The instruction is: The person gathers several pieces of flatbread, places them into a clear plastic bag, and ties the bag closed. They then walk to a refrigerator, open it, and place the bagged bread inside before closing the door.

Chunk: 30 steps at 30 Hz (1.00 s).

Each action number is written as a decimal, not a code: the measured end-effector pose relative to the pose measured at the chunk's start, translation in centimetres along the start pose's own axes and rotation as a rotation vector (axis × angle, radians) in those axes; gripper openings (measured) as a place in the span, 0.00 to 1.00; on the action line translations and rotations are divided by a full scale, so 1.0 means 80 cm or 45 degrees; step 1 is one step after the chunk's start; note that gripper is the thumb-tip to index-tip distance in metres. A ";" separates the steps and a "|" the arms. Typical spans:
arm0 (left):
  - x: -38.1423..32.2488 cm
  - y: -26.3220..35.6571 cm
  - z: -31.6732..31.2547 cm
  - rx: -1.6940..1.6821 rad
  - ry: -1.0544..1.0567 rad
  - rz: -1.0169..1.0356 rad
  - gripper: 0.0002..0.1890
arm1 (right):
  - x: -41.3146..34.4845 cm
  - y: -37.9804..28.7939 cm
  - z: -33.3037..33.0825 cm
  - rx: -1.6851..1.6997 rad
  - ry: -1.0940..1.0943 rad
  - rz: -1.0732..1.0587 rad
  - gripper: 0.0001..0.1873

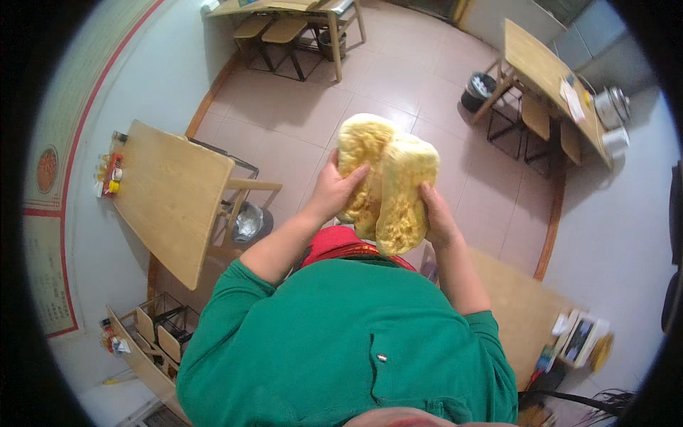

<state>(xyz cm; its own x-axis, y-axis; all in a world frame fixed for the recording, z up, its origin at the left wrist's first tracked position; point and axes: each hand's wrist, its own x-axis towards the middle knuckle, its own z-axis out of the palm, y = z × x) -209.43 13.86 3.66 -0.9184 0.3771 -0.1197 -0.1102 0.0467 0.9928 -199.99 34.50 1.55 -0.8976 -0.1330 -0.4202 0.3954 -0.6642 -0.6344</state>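
Several browned flatbreads are held up in front of my body, overlapping each other. My left hand [339, 187] grips the left flatbread [363, 144] at its outer edge, with the thumb on top. The right flatbread [408, 187] lies partly over its neighbour, and my right hand [438, 213] clasps its outer edge, thumb on the upper face. The fingers of both hands are mostly hidden under the breads. A red apron [336, 245] shows just below them.
To the left is a wooden table [171, 197] with condiments, beside a lined trash bin [249, 221]. Another wooden table [523, 315] stands at the lower right. Farther off are a table with stools [549, 69], a black bin [477, 93] and a table [320, 16] at the top.
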 end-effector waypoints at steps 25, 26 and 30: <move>1.089 0.040 0.260 -0.057 -0.612 0.012 0.48 | 0.748 -0.695 -0.310 0.484 0.112 -0.208 0.24; 1.138 0.045 0.262 -0.096 -0.560 -0.073 0.48 | 0.795 -0.734 -0.316 0.442 0.145 -0.153 0.23; 1.325 0.061 0.228 -0.249 -0.320 -0.035 0.45 | 0.998 -0.852 -0.322 0.439 0.023 -0.048 0.26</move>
<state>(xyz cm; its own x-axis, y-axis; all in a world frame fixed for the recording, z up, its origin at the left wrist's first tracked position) -300.41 70.98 -4.17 -0.7941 0.5961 -0.1189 -0.2269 -0.1094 0.9678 -293.60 88.11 -5.52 -0.9056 -0.0924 -0.4140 0.2701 -0.8782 -0.3948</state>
